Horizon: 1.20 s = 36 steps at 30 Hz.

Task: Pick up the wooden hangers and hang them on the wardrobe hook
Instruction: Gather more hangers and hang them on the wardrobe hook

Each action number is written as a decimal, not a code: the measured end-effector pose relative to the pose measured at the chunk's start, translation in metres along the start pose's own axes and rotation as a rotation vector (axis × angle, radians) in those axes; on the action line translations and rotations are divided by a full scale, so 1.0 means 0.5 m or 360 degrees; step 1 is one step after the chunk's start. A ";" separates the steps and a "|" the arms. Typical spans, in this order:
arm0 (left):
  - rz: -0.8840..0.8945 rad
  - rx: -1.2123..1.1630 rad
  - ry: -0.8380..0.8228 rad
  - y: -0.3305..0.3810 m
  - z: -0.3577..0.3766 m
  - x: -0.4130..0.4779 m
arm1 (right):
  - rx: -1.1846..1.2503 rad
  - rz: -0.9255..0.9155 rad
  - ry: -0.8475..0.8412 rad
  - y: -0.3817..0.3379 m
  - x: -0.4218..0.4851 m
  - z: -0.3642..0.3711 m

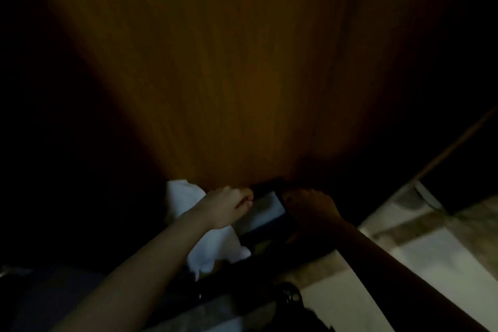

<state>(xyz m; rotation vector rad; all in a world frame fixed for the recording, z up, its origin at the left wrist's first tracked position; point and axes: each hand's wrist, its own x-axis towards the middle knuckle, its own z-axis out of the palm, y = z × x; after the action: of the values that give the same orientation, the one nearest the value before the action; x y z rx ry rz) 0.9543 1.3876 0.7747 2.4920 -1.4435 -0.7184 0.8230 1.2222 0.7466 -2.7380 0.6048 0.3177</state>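
From the head view, all very dim, a smooth wood-grain wardrobe panel [229, 75] fills the upper frame, amber at its middle and black toward the edges. Both bare arms reach in at its foot. The left hand [226, 206] curls its fingers at one end of a dark bar [265, 186]. The right hand [310, 210], in shadow, lies at the other end. Whether either hand grips the bar, or whether it is a hanger, cannot be told. Soft white cloth [215, 250] bunches under the left wrist. Pale mottled floor tiles [420, 259] lie to the right.
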 end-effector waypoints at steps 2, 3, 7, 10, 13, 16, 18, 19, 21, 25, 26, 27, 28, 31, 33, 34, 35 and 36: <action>-0.0032 -0.0027 -0.0123 0.004 0.079 -0.017 | 0.0136 0.0204 -0.0107 0.022 -0.066 0.071; -0.0035 -0.0019 -0.0210 0.009 0.116 -0.026 | 0.0199 0.0274 -0.0139 0.033 -0.103 0.102; -0.0007 -0.0227 -0.0488 0.022 0.260 -0.068 | 0.0322 0.0544 -0.0254 0.085 -0.270 0.212; 0.0013 -0.0235 -0.0612 0.030 0.350 -0.101 | 0.0455 0.0839 -0.0335 0.116 -0.379 0.292; 0.0010 -0.0188 -0.0838 0.056 0.441 -0.126 | 0.0618 0.1188 -0.0466 0.144 -0.514 0.381; -0.0028 -0.0162 -0.0981 0.090 0.514 -0.149 | 0.0825 0.1467 -0.0512 0.167 -0.650 0.468; -0.0051 -0.0143 -0.1059 0.121 0.555 -0.161 | 0.1018 0.1613 -0.0504 0.181 -0.731 0.513; -0.0087 -0.0149 -0.1095 0.141 0.572 -0.167 | 0.1115 0.1680 -0.0496 0.186 -0.769 0.532; -0.0150 -0.0106 -0.1164 0.184 0.608 -0.180 | 0.1310 0.1825 -0.0470 0.204 -0.846 0.570; -0.0155 0.0010 -0.1279 0.286 0.682 -0.196 | 0.1582 0.2047 -0.0375 0.246 -1.000 0.633; -0.0138 0.0035 -0.1309 0.318 0.699 -0.196 | 0.1628 0.2091 -0.0341 0.256 -1.037 0.644; -0.0116 0.0063 -0.1331 0.350 0.717 -0.195 | 0.1661 0.2124 -0.0329 0.266 -1.070 0.652; -0.0091 0.0090 -0.1346 0.382 0.736 -0.193 | 0.1687 0.2145 -0.0340 0.274 -1.102 0.659; 0.0003 0.0182 -0.1351 0.489 0.791 -0.182 | 0.1770 0.2229 -0.0348 0.302 -1.189 0.683; 0.0068 0.0246 -0.1353 0.553 0.822 -0.171 | 0.1835 0.2314 -0.0294 0.318 -1.230 0.693; 0.0097 0.0267 -0.1355 0.584 0.834 -0.165 | 0.1862 0.2348 -0.0252 0.327 -1.245 0.694; 0.0137 0.0280 -0.1347 0.612 0.844 -0.159 | 0.1894 0.2371 -0.0212 0.339 -1.258 0.695; 0.0177 0.0289 -0.1337 0.639 0.851 -0.151 | 0.1925 0.2388 -0.0173 0.351 -1.268 0.694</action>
<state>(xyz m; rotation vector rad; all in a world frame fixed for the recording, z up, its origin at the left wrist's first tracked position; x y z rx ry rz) 0.4702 1.3248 0.5503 2.2869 -1.9264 -1.8226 0.1338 1.4279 0.5581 -0.7732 1.8737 0.2403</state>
